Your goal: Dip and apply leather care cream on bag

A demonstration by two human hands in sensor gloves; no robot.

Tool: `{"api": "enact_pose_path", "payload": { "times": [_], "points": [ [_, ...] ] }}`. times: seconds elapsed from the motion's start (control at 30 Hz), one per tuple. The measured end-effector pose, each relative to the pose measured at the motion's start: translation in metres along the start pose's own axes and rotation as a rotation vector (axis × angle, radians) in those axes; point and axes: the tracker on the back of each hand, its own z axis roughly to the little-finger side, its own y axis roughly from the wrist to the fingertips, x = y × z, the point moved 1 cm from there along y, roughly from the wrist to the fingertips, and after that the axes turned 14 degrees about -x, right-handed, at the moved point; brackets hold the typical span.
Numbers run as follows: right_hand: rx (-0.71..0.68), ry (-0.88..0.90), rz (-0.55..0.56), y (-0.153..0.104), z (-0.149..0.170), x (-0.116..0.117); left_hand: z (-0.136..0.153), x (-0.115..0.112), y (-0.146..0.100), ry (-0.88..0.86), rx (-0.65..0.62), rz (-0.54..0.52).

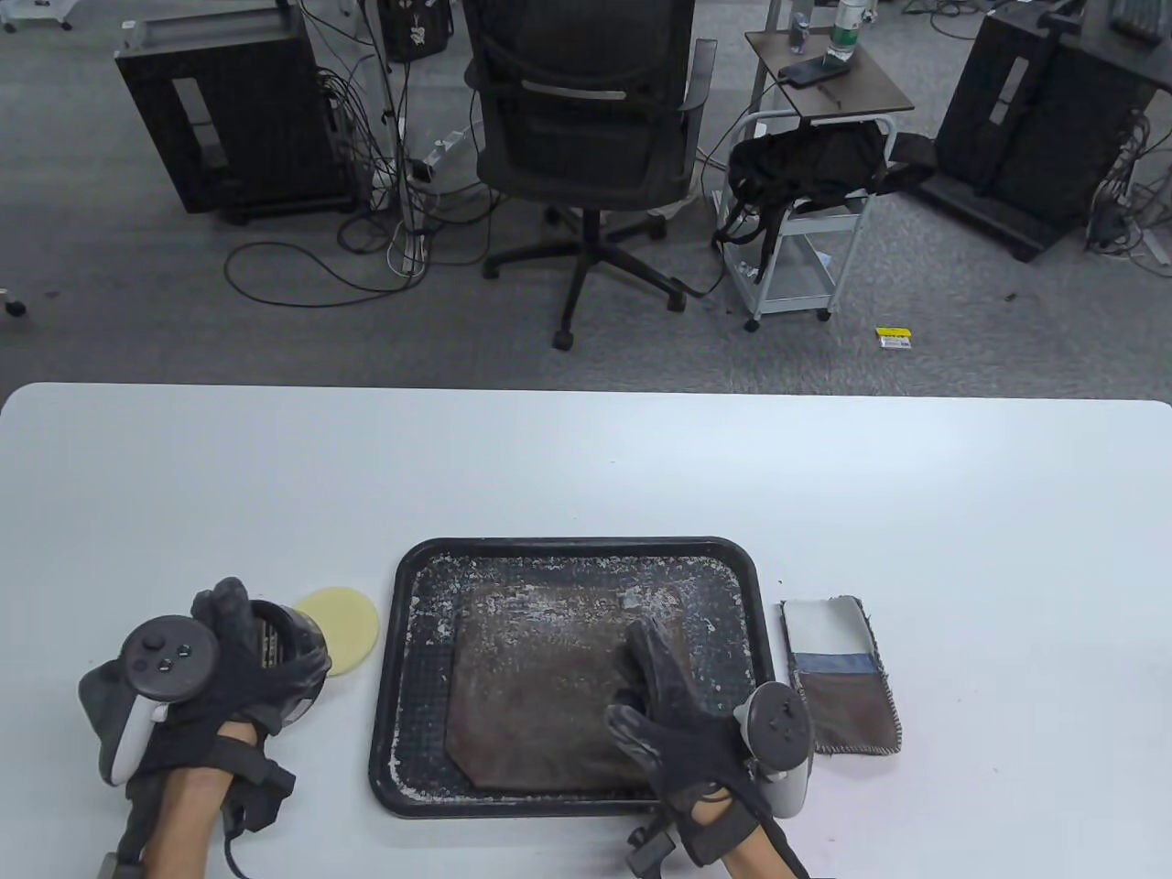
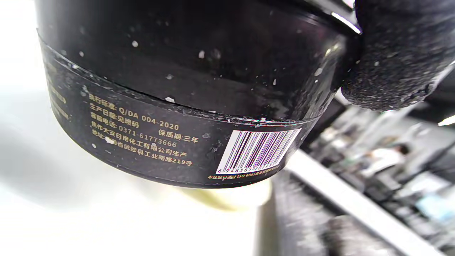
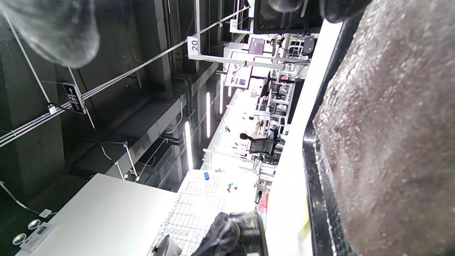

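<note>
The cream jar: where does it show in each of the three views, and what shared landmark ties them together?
Table view: cream jar at lower left, gripped by the left hand, left of the black tray.
Left wrist view: jar fills the upper frame, barcode facing the camera.
Right wrist view: not clearly in it; a dark shape at the bottom edge cannot be identified.
Shared landmark: the yellow round pad, behind the jar.

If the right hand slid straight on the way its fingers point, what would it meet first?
The right hand rests on the leather bag, fingers pointing away from the person. It would cross more bag, then probably meet the black tray's far rim.
</note>
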Motion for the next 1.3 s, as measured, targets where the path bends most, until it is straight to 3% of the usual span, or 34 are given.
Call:
{"api": "enact_pose_path", "payload": {
  "times": [0.13, 0.4, 0.7, 0.87, 1.1, 1.2, 1.3],
  "points": [
    [0.003, -0.008, 0.012, 0.0, 0.001, -0.004, 0.015, -0.008, 0.005, 0.138, 0.14, 0.113],
    [-0.007, -0.05, 0.01, 0.0, 0.002, -0.008, 0.032, -0.029, 0.015, 0.209, 0.251, 0.247],
    [-0.027, -0.193, 0.0, 0.001, 0.0, -0.018, 0.025, -0.031, 0.014, 0.203, 0.208, 0.262],
    [-0.046, -0.452, -0.045, 0.002, -0.009, -0.028, -0.01, -0.027, 0.009, 0.284, 0.048, 0.134],
    [0.063, -1.03, -0.301, 0.0, -0.012, -0.042, -0.1, -0.058, -0.013, 0.454, -0.458, 0.007],
    [0.146, -1.125, -0.366, -0.002, -0.007, -0.046, -0.134, -0.084, -0.029, 0.48, -0.662, 0.07],
    [0.211, -1.191, -0.414, -0.004, -0.001, -0.049, -0.154, -0.111, -0.039, 0.501, -0.777, 0.211]
  ]
}}
